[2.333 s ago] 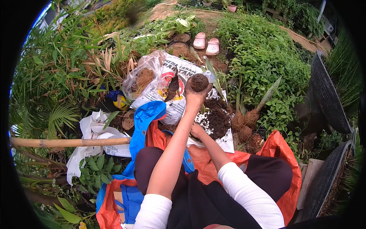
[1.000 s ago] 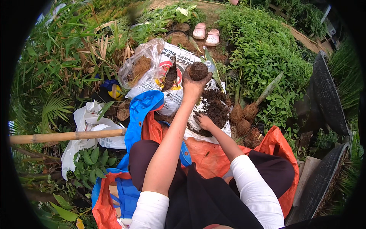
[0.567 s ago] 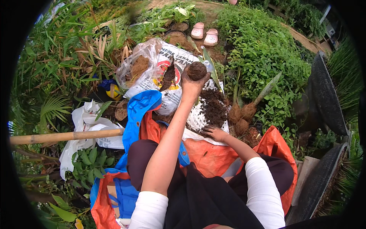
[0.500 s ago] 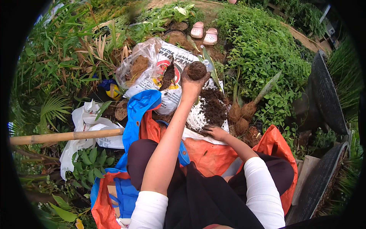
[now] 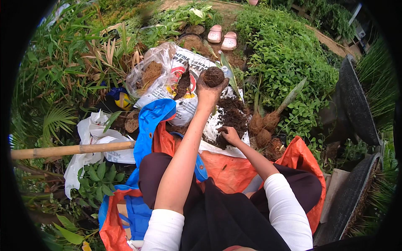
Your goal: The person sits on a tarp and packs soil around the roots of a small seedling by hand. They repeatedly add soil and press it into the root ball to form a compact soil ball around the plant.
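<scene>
My left hand (image 5: 208, 96) is closed around a round, dark brown fibrous ball (image 5: 213, 77), holding it up over a printed white sack. Whether the ball is packed soil or coconut husk I cannot tell. Closer to me, my right hand (image 5: 230, 135) is over the near part of a heap of dark soil (image 5: 233, 115), its fingers curled together; what they hold, if anything, is hidden. The heap lies on a white sheet (image 5: 210, 125). To the right of it stand several brown fibrous balls (image 5: 264, 137), some with long upright leaves.
A clear plastic bag (image 5: 153, 75) of brown fibre and the white sack (image 5: 184, 111) lie ahead. An orange and blue tarp (image 5: 228, 167) spreads beneath me. From the left comes a bamboo pole (image 5: 75, 149). Black curved containers (image 5: 363, 100) stand right; pink clogs (image 5: 229, 41) sit farther off.
My right hand has lifted from the near edge of the soil and moved slightly forward, its fingers now curled. My left hand still holds the ball in nearly the same place.
</scene>
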Motion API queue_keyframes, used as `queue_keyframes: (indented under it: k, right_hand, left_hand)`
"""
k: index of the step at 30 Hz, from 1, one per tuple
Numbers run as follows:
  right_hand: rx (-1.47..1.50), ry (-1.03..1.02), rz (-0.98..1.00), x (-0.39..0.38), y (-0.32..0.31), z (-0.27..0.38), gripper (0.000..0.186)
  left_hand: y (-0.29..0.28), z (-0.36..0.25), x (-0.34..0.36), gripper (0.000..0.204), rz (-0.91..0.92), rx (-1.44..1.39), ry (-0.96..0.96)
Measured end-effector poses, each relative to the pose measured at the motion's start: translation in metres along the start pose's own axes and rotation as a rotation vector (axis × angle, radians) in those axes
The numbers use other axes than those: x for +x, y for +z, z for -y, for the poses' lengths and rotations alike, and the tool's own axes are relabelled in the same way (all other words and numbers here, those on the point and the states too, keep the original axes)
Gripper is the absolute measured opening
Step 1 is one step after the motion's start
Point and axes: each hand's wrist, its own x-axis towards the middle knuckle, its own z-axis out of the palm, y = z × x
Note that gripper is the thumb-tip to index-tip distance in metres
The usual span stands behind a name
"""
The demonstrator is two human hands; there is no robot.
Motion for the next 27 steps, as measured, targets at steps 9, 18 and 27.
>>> queue_keyframes:
  k: [9,18,27]
  right_hand:
    - [-0.642,-0.475,0.171,-0.023,0.048,-0.016,0.038]
    - [-0.85,-0.647,0.457,-0.049,-0.013,-0.038,0.048]
    - [-0.743,-0.586,0.303,-0.051,-0.009,-0.054,0.046]
  left_hand:
    - [0.011,-0.008,-0.003,0.041,-0.024,-0.046,-0.055]
    - [0.0,0.016,0.004,0.046,0.041,-0.073,-0.052]
    - [0.003,0.017,0.002,0.045,0.036,-0.019,-0.048]
